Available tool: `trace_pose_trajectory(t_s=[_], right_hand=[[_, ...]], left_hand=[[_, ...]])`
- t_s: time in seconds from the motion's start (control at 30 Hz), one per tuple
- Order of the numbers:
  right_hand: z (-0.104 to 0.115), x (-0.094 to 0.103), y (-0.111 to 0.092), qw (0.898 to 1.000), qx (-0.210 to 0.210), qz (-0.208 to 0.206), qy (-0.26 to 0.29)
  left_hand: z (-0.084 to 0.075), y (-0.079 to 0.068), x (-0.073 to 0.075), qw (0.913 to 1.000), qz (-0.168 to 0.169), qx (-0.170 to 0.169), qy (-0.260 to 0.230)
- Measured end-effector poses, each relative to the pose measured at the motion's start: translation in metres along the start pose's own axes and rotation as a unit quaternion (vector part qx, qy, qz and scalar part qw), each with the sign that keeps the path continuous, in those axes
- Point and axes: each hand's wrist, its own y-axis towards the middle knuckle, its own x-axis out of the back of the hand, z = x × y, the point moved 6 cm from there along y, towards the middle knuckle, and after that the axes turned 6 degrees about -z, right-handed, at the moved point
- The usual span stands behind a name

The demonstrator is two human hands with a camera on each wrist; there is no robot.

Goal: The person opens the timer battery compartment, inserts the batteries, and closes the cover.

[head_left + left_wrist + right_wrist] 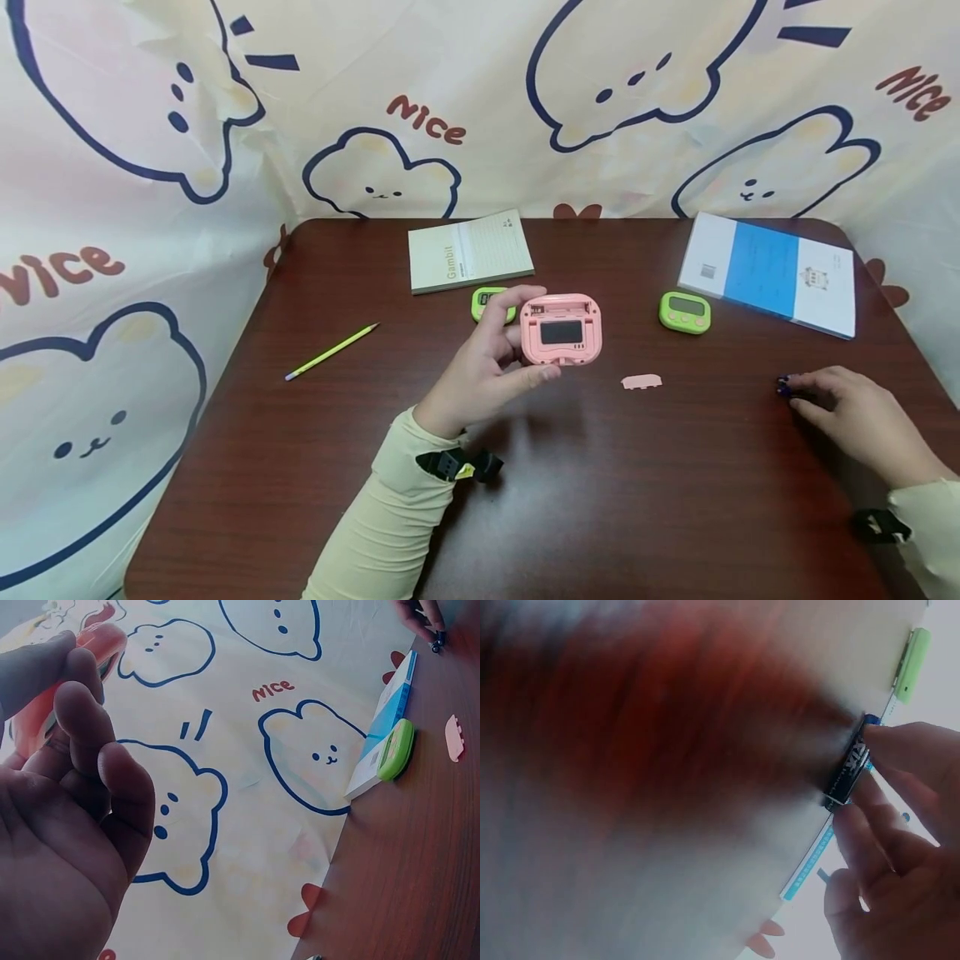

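My left hand point(480, 367) grips a pink digital timer point(561, 329) above the table, its back turned up and its battery slot uncovered. In the left wrist view the fingers hide most of this timer point(105, 643). A pink battery cover point(641, 382) lies on the table to the timer's right. Over at the right side, my right hand point(862, 417) pinches a dark AAA-size battery point(849, 766) with a blue end between thumb and fingers, low over the tabletop. Whether a second battery is behind it I cannot tell.
A green timer point(685, 312) sits before a blue-and-white book point(772, 271) at the back right. Another green timer point(480, 305), partly hidden by the left hand, is near a pale notebook point(472, 252). A yellow-green pencil point(332, 352) lies at left. Patterned cloth point(495, 67) hangs behind the table.
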Motion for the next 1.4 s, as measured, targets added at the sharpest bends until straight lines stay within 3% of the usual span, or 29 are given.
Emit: trace_pose_trajectory(t_s=[0.23, 0.37, 0.53, 0.63, 0.77, 1.0, 1.13, 1.3, 1.4], right_hand=[[0.006, -0.004, 0.002, 0.999, 0.028, 0.015, -0.025], [0.016, -0.002, 0.003, 1.0, 0.02, 0.007, -0.003], [0.048, 0.013, 0.004, 0.997, 0.037, -0.047, 0.043], [0.074, 0.026, 0.003, 0.99, 0.062, -0.101, 0.081], [0.106, 0.038, 0.003, 0.974, 0.078, -0.16, 0.143], [0.152, 0.051, 0.004, 0.936, 0.045, -0.208, 0.281], [0.184, 0.062, 0.005, 0.91, 0.081, -0.231, 0.335], [0.219, 0.077, 0.005, 0.87, 0.139, -0.263, 0.394], [0.237, 0.084, 0.006, 0.856, 0.16, -0.27, 0.411]], left_hand=[[0.0, -0.001, 0.001, 1.0, 0.002, 0.0, -0.003], [-0.001, -0.002, 0.0, 1.0, 0.004, 0.006, 0.002], [-0.001, -0.002, 0.0, 0.9999, 0.002, 0.01, 0.007], [-0.001, -0.002, 0.0, 0.9999, 0.002, 0.012, 0.008], [-0.002, -0.002, -0.001, 0.9998, 0.004, 0.016, 0.007], [-0.005, -0.002, -0.001, 0.9999, 0.009, 0.01, 0.008], [-0.005, -0.002, -0.002, 0.9999, 0.01, 0.009, 0.007], [-0.005, -0.002, -0.002, 0.9999, 0.009, 0.004, 0.005], [-0.006, -0.002, -0.002, 0.9999, 0.01, -0.001, 0.005]])
